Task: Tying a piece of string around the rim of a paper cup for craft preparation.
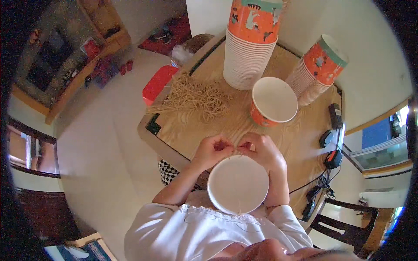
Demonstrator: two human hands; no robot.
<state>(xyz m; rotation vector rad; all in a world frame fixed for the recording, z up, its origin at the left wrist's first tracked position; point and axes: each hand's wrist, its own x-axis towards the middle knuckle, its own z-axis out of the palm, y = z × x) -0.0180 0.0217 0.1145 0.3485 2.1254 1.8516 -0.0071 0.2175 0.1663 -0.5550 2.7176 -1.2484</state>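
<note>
A white paper bucket (238, 184) stands close to my body with its round mouth toward me. At its far rim my left hand (214, 151) and my right hand (262, 150) meet, fingertips pinched close together. A short end of tan twine (230, 157) shows under the fingertips, and both hands seem closed on it; most of it is hidden. A thin tan strand also shows at the bucket's near rim. Beyond my hands, a loose heap of twine (198, 98) lies on the wooden table (183, 135).
Right of the twine heap stands an orange-printed paper bucket (274, 102), its mouth upward. Behind it rise a tall stack of buckets (249, 52) and a shorter, tilted stack (318, 65). Black chargers and cables (332, 158) line the table's right edge. A red stool (159, 82) is at the left.
</note>
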